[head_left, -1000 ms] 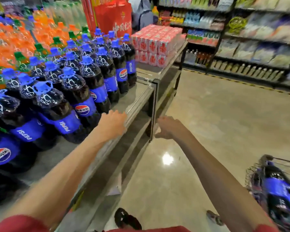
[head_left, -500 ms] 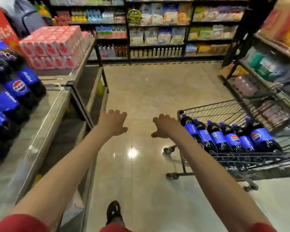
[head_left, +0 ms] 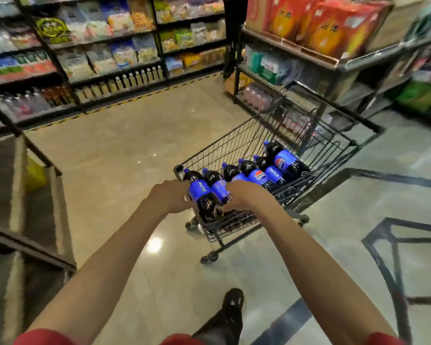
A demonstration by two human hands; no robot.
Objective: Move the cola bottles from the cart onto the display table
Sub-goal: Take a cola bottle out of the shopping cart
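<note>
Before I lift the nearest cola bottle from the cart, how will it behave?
The nearest cola bottle looks large and full, so probably heavy. It is round and lies on its side in the cart, so it may roll if laid down. Its glossy plastic could slip.

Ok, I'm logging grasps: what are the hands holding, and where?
Left hand touches the end cola bottle, right hand its neighbour, both at the blue label; grip cannot be told.

We see an evenly lit shop interior, overhead lamps glaring as a white spot on the glossy floor (head_left: 154, 245); motion blur smears the shelves (head_left: 97, 53) and frame edges, which bend with wide-angle distortion
</note>
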